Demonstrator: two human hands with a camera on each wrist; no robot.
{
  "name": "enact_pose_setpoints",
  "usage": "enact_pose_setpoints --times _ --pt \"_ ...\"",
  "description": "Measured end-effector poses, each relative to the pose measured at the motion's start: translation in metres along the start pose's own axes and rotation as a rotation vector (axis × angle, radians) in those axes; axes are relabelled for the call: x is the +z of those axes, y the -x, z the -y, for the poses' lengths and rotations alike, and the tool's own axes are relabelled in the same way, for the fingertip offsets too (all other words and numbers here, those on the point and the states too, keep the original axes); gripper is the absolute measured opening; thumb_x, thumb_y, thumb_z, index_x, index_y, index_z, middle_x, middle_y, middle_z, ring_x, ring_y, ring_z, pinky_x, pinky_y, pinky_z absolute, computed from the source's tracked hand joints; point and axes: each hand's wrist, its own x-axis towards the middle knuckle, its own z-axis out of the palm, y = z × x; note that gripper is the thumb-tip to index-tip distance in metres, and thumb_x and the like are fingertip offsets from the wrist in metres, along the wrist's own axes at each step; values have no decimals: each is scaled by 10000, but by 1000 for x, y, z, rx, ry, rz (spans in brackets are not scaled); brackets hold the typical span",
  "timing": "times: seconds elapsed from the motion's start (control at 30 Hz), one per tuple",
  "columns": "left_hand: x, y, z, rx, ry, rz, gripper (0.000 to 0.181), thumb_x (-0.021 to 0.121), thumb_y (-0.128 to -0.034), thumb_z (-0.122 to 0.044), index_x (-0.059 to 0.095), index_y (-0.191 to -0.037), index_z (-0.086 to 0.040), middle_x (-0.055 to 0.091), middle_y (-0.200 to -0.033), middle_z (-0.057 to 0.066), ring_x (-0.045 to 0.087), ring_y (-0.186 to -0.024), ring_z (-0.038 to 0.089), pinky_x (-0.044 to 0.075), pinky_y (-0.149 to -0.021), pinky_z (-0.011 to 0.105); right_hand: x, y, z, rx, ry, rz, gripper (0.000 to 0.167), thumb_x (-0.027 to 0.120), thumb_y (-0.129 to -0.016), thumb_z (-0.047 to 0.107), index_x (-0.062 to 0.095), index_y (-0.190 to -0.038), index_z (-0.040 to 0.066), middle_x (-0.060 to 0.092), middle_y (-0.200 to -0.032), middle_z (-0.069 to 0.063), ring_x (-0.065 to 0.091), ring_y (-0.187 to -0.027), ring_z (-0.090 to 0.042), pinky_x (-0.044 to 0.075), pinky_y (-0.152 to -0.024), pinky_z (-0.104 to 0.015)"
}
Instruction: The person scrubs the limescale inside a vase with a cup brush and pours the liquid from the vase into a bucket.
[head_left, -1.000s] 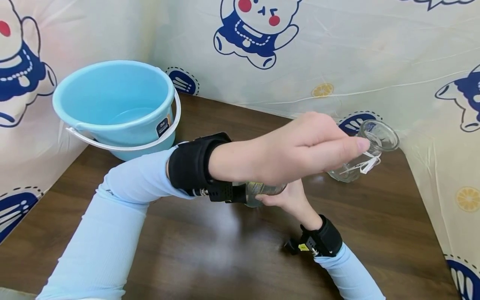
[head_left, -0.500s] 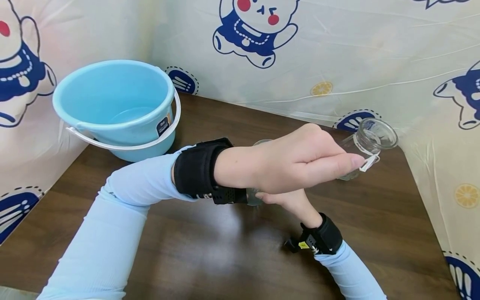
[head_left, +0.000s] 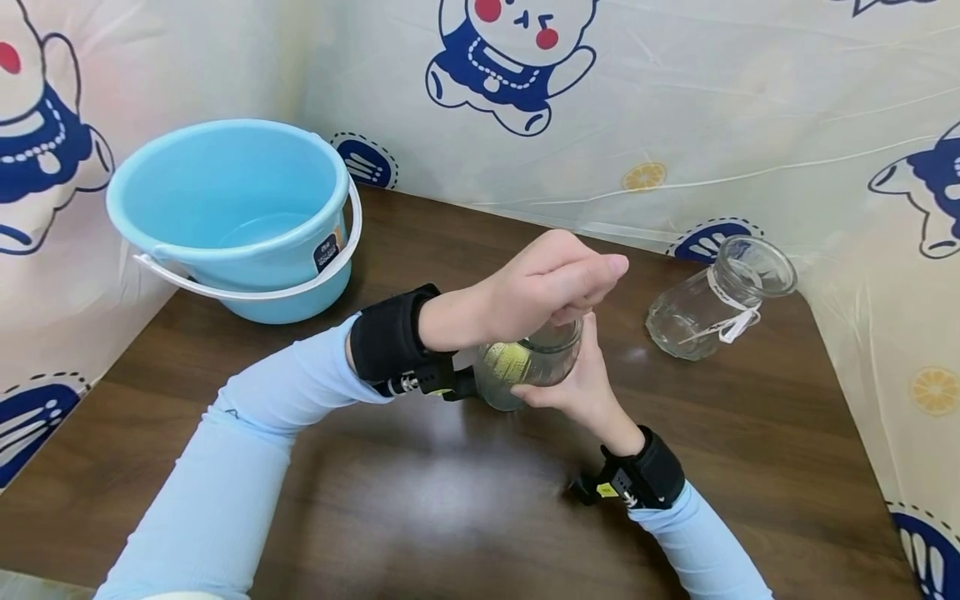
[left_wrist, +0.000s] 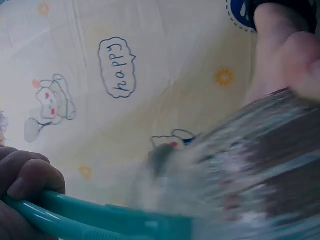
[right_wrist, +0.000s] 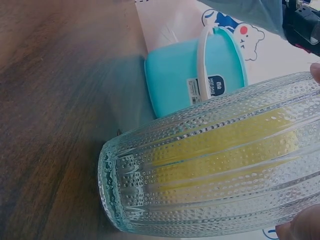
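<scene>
My right hand (head_left: 585, 383) grips a clear glass jar (head_left: 543, 365) around its side, low over the middle of the table. Ribbed, dimpled glass shows in the right wrist view, with a yellow brush head (right_wrist: 225, 145) seen through the wall. In the left wrist view my left hand (left_wrist: 30, 187) holds the teal handle (left_wrist: 125, 222) of what looks like a bottle brush, which runs toward the jar (left_wrist: 260, 170), blurred there. From the head camera, my left hand (head_left: 540, 283) is above the jar's mouth and hides the handle.
A light blue bucket (head_left: 225, 187) with a white handle (head_left: 300, 287) stands at the back left of the brown table (head_left: 450, 500). A second glass jar (head_left: 690, 321), tied with a white bow, is at the back right. A printed curtain (head_left: 712, 100) closes off the sides.
My left hand has moved left toward the jar, uncovering more of the jar and the second jar behind. The right hand has kept its hold in nearly the same place.
</scene>
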Motion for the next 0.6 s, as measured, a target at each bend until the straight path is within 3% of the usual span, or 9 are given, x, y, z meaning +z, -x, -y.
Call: enact_pose_setpoints --times 0.1,0.33,0.6 --pt "-1 2 6 -44 28 -16 418 311 -922 4 262 -507 26 221 -481 -26 234 -398 118 189 -445 239 1 1 2 5 35 -7 1045 752 -616 527 227 -1258 -109 429 -1217 -122 420 -1097 -139 329 -947 -240" --pt "-6 -1 17 -94 104 -62 432 297 -939 -46 222 -520 26 202 -484 -8 204 -396 124 170 -433 256 2 2 3 30 79 -11 1096 718 -612 587 211 -1292 -108 365 -1274 -261 382 -1124 -345 320 -956 -330" --pt "-7 -3 14 -74 118 -87 427 293 -938 -31 227 -521 36 203 -489 -12 212 -396 124 179 -425 257 -1 1 3 9 78 -11 1111 713 -623 577 180 -1309 -115 350 -1297 -277 366 -1164 -310 298 -975 -419"
